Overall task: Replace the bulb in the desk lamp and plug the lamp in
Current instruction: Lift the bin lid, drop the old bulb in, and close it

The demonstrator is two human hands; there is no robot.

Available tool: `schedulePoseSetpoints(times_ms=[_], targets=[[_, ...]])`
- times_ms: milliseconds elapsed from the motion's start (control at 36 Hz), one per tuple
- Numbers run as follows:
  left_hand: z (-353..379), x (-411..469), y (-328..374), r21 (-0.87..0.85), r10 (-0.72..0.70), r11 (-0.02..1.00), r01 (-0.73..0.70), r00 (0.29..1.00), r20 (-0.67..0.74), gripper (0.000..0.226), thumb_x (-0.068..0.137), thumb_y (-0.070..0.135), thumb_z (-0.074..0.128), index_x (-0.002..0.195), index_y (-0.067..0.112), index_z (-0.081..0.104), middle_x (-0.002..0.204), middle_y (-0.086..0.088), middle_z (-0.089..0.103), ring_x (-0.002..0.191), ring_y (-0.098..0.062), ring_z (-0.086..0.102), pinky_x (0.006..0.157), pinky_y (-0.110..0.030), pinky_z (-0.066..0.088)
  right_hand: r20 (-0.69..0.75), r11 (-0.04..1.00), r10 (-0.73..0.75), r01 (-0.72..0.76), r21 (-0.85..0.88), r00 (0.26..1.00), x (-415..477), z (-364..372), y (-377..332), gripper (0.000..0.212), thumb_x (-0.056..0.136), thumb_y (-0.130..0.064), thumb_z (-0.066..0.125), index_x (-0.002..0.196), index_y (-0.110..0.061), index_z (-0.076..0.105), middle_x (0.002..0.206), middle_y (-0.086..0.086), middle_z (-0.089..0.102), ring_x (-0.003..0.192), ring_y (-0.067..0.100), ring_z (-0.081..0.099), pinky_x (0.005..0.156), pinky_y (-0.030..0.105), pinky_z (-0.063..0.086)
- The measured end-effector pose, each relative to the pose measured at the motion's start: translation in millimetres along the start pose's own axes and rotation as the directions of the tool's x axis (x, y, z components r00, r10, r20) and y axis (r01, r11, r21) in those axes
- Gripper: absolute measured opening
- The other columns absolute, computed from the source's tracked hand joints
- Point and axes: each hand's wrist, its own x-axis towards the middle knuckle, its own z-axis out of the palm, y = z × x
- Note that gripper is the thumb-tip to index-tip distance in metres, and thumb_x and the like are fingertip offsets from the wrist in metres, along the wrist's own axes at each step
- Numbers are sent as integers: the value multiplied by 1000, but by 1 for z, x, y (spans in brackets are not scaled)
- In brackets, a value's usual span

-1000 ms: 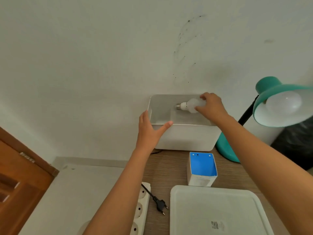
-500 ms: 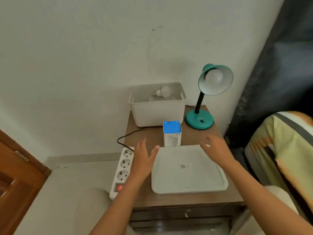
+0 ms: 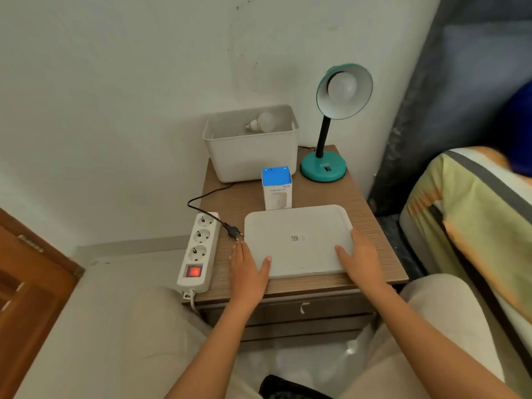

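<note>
A teal desk lamp stands at the back right of the nightstand, with a white bulb in its shade. Its black plug lies loose on the wood beside a white power strip whose red switch glows. Another bulb lies in the white bin at the back. A flat white lid lies in front. My left hand touches its front left corner, thumb on top. My right hand rests at its right edge, fingers straight.
A blue-and-white bulb box stands between bin and lid. A bed with striped bedding is close on the right, a wooden door on the left. The wall is right behind the bin.
My right hand let the bulb go into the bin. Both hands pulled back and came down onto the lid's edges. The view drew back from the bin.
</note>
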Motion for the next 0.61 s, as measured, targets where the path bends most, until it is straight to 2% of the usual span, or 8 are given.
schedulePoseSetpoints(times_ms=[167,250,417,611], targets=[[-4,-1,2,-33,-6,999,8,999,41,70,96,36,42,148,7,5,158,-9,6,145,-26,7,119,-40,11,-63,998,-8,11,59,998,-14,12,1,56,91,-24,55,138,0,36,138,19,46,127,31,43,108,40,35],[-6,-3,6,-64,-14,998,17,999,46,69,96,32,44,148,6,6,157,-9,8,144,-25,10,118,-38,13,-86,996,14,-7,89,996,-21,14,0,57,90,-23,55,138,1,35,139,19,45,128,31,42,110,41,34],[-14,-11,11,-176,-33,984,40,999,42,66,93,24,52,146,5,17,153,-9,21,139,-25,25,115,-37,23,-145,989,26,-4,145,989,-34,11,-2,47,89,-18,58,129,1,44,126,18,52,118,32,49,101,38,40],[-27,-26,21,-306,-23,952,17,1000,-15,60,91,21,56,142,7,28,149,-7,29,134,-23,32,109,-35,31,-208,981,22,19,191,978,-49,-7,-14,56,89,-19,58,138,0,37,140,17,46,129,31,43,108,38,34]])
